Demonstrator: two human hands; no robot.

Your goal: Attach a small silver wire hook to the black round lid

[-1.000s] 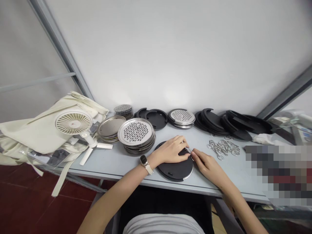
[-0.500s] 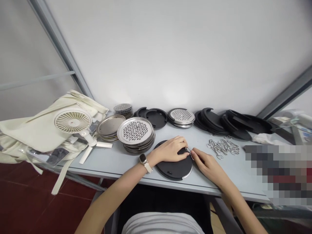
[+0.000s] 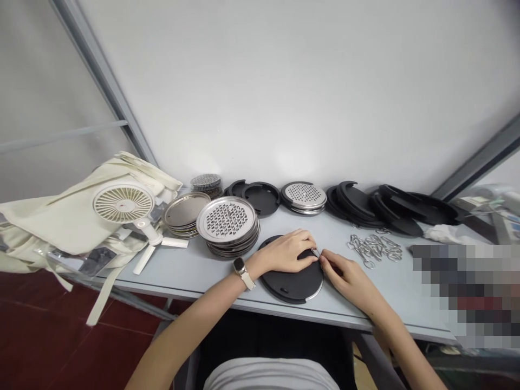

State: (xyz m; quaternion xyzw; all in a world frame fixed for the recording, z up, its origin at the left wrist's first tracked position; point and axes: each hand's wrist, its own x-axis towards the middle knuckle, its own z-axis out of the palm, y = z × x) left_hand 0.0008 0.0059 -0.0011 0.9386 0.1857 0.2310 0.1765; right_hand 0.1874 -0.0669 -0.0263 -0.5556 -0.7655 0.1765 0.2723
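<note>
A black round plate (image 3: 280,281), with a silver rim showing at its lower right, lies flat near the table's front edge. My left hand (image 3: 290,252) presses on it from the left, its fingers curled round its upper right side and the thumb close to a small metal clip (image 3: 316,252). From the right, my right hand (image 3: 339,269) pinches the clip's outer end between thumb and fingertips. Where the clip meets the plate is partly hidden by the fingers. A heap of similar wire clips (image 3: 376,248) lies to the right of my hands.
Left of the plate stand a stack of metal grater discs (image 3: 227,219) and plain metal discs (image 3: 187,208). Behind are black round holders (image 3: 262,197), a perforated disc stack (image 3: 304,193) and more black holders (image 3: 357,203). A white fan (image 3: 124,204) sits at far left by a cream bag (image 3: 81,216).
The view has shifted slightly. Both hands stay at the plate's right edge, and the right fingertips have moved a little along the clip.
</note>
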